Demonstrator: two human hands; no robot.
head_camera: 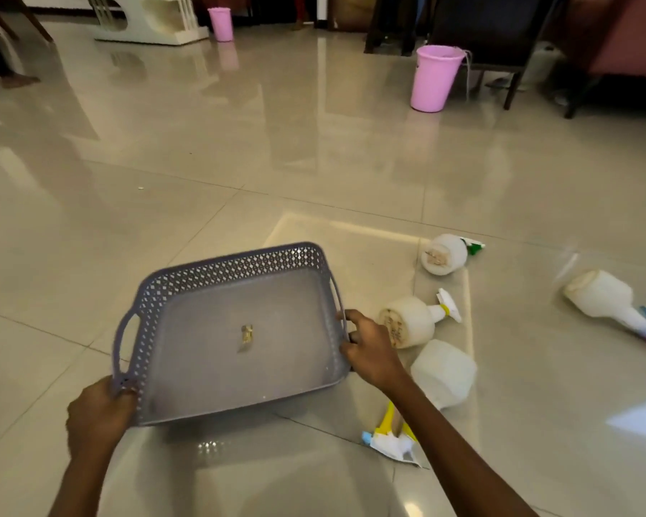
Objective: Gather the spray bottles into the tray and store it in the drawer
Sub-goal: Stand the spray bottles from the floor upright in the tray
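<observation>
On a tiled floor (239, 151), four white spray bottles (407, 322) lie ungathered beside a grey perforated plastic tray (232, 266) gripped by left hand (97, 412) and right hand (370, 348).

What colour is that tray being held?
Greyish lilac, with a perforated diamond pattern round its walls; the head view shows the tray clearly.

A glossy beige tiled floor (314, 162) holds four white plastic spray bottles, all lying on their sides to the right. The green-nozzle bottle (444, 255) lies farthest. Nearer, the yellow-collar bottle (407, 322) and the yellow-trigger bottle (444, 375) lie just beside each other. The pink-trigger bottle (601, 298) lies well apart at far right. A near pink plastic bucket (434, 78) and a far pink plastic bucket (221, 24) stand upright beyond.
</observation>
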